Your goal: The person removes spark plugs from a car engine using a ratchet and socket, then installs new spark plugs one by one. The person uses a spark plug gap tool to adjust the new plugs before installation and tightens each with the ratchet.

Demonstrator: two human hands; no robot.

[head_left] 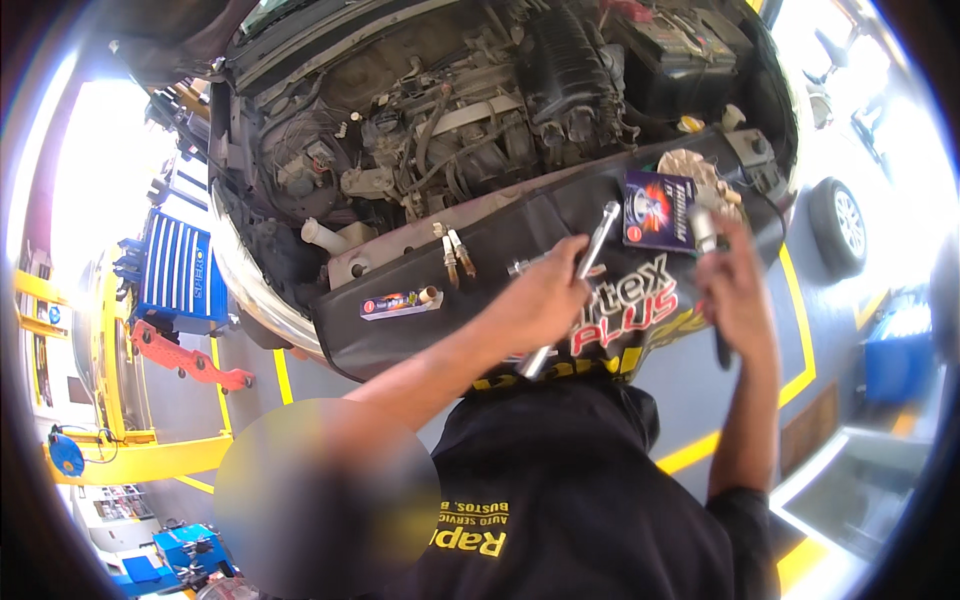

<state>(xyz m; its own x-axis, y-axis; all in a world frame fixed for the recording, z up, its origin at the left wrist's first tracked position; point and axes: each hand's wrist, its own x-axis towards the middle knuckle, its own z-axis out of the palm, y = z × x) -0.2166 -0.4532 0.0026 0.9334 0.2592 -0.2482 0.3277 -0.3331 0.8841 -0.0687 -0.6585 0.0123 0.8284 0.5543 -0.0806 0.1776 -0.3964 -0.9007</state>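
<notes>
My left hand [548,298] is closed around a long chrome socket extension [597,243], held slanting above the black fender cover [545,222]. Its wider end points down toward my body. In my right hand [735,285] is a tool with a dark handle and a bright metal head [703,228]; motion blurs it, so its exact kind is unclear. Just beyond that hand, a purple box [657,208] lies on the cover. Used spark plugs [455,255] rest left of my left hand. Nearer to me, a small carton [392,305] has a round part at its right end.
The open engine bay [440,130] spans the far side, with a battery [690,50] at its right. A pale glove or cloth [690,165] lies behind the purple box. Around stand a blue tool cabinet [180,275], a yellow lift arm [150,460] and a loose wheel [838,228].
</notes>
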